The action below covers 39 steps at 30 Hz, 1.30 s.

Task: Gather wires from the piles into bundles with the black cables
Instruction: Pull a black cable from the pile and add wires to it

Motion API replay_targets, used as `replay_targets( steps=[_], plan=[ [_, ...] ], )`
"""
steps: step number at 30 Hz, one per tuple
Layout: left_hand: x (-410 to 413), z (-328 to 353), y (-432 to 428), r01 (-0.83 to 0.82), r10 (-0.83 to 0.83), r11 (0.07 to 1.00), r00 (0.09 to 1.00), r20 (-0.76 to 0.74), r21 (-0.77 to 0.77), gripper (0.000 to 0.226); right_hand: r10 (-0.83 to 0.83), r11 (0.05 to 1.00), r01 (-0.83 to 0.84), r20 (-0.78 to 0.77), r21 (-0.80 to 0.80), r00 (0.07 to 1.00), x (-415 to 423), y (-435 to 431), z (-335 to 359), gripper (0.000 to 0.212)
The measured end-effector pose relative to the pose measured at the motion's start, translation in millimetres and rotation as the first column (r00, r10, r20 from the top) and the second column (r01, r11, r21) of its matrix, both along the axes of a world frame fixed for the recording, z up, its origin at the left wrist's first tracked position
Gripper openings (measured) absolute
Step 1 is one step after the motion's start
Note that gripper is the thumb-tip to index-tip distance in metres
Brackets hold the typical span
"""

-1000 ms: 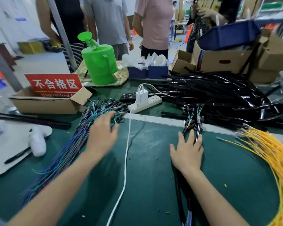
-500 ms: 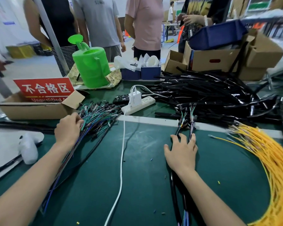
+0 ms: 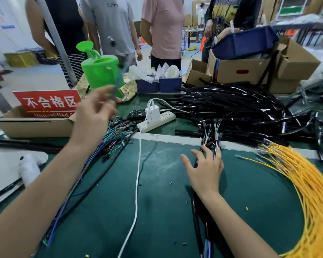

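Pressing flat with its fingers spread, the right hand [image 3: 205,172] lies on a small bundle of black cables [image 3: 196,216] that runs along the green counter [image 3: 259,192] towards the person. The bundle's far ends, with short coloured leads showing, stick out just beyond the fingertips, at the pale strip across the counter.

The left hand [image 3: 95,112] hangs in the air above the multicoloured wire pile [image 3: 116,138]. It is blurred by motion, but its thumb and fingers are drawn together, pinching a thin bluish wire [image 3: 117,82] that rises in front of the green watering can [image 3: 103,73]. The pile fans out below the left forearm, with long strands trailing towards the near edge.

A large heap of black cables [image 3: 241,112] covers the far right of the counter, and a thick sheaf of yellow wires [image 3: 306,183] curves down the right side, well apart from the right hand. Between the two hands a white cord [image 3: 137,183] runs from a power strip [image 3: 157,121] that carries a white charger [image 3: 152,112].

At far left a cardboard box [image 3: 34,127] holds a red sign [image 3: 48,103]. More cartons and a blue bin [image 3: 244,41] stand behind the black heap, and several people stand beyond the counter.
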State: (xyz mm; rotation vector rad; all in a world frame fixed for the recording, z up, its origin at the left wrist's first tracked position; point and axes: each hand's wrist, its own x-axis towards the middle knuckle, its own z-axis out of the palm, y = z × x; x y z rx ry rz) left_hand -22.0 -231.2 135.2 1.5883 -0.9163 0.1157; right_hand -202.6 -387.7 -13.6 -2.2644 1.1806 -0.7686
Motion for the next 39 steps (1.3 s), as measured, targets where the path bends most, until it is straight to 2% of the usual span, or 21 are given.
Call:
replay_targets(
  steps=[1,2,3,4,5,7,9,11,14,17,20,22,25,27,29,33,36,39],
  plan=[
    [-17.9,-4.4,-7.9,0.143,-0.139,0.989,0.987,-0.081,0.048,0.038,0.063,0.995,-0.076,0.19,0.067,0.98,0.8,6.5,11.1,0.05],
    [-35.5,-13.2,-16.6,0.254,-0.237,0.963,0.955,-0.177,0.086,0.038,0.136,0.954,-0.227,0.393,0.196,0.91,1.9,14.5,25.1,0.052],
    [-51.4,-25.1,-24.7,0.33,-0.291,0.937,0.918,-0.269,0.116,0.035,0.168,0.847,-0.414,0.571,0.334,0.803,3.8,23.5,40.5,0.05],
    [-65.7,-37.2,-31.4,0.385,-0.319,0.913,0.88,-0.351,0.136,0.031,0.145,0.72,-0.541,0.668,0.434,0.73,5.5,29.4,51.5,0.044],
    [-77.1,-48.5,-35.9,0.428,-0.337,0.894,0.838,-0.429,0.134,0.026,0.105,0.634,-0.597,0.71,0.492,0.696,5.2,31.7,58.5,0.034],
    [-87.2,-65.9,-40.8,0.46,-0.336,0.881,0.769,-0.544,0.107,0.017,0.055,0.603,-0.568,0.681,0.56,0.73,-0.4,29.8,64.7,0.016],
    [-86.1,-73.8,-41.1,0.468,-0.305,0.871,0.754,-0.582,0.149,0.008,-0.025,0.604,-0.507,0.651,0.614,0.759,-10.9,22.8,61.7,0.013],
    [-81.2,-79.2,-36.1,0.515,-0.295,0.819,0.755,-0.586,0.252,0.002,-0.119,0.571,-0.504,0.672,0.649,0.731,-22.4,14.3,59.5,0.011],
    [-76.3,-87.1,-24.5,0.55,-0.288,0.744,0.776,-0.56,0.38,0.01,-0.215,0.542,-0.533,0.72,0.65,0.659,-36.1,-2.5,61.8,0.01],
    [-76.0,-91.5,-17.5,0.528,-0.282,0.748,0.801,-0.528,0.403,0.014,-0.197,0.541,-0.554,0.736,0.633,0.648,-46.6,-15.7,65.3,0.008],
    [-81.1,-92.3,-18.8,0.503,-0.284,0.78,0.814,-0.506,0.371,0.015,-0.117,0.473,-0.609,0.73,0.637,0.673,-51.0,-19.3,67.5,0.014],
    [-85.5,-91.6,-20.7,0.503,-0.304,0.8,0.81,-0.501,0.327,0.015,-0.084,0.465,-0.602,0.709,0.649,0.7,-51.1,-20.3,67.8,0.014],
    [-88.7,-89.1,-21.9,0.49,-0.322,0.819,0.823,-0.467,0.299,0.015,-0.109,0.436,-0.616,0.718,0.656,0.687,-50.6,-21.6,68.5,0.003],
    [-89.9,-88.8,-21.6,0.508,-0.348,0.806,0.822,-0.451,0.303,0.016,-0.136,0.408,-0.628,0.725,0.662,0.676,-50.2,-21.8,68.8,0.009],
    [-91.4,-91.6,-19.1,0.564,-0.398,0.763,0.796,-0.457,0.317,0.019,-0.161,0.411,-0.611,0.714,0.676,0.682,-49.0,-21.5,69.4,0.006],
    [-86.9,-103.7,-3.5,0.634,-0.418,0.662,0.755,-0.505,0.4,0.026,-0.29,0.428,-0.604,0.735,0.672,0.613,-50.0,-24.6,75.6,0.012],
    [-81.7,-116.0,11.9,0.653,-0.378,0.624,0.732,-0.566,0.428,0.027,-0.361,0.485,-0.558,0.736,0.673,0.573,-55.2,-33.0,82.6,0.017],
    [-86.8,-122.1,17.7,0.702,-0.393,0.571,0.689,-0.608,0.426,0.028,-0.303,0.58,-0.491,0.732,0.65,0.61,-57.8,-46.7,94.0,0.021]
  ],
)
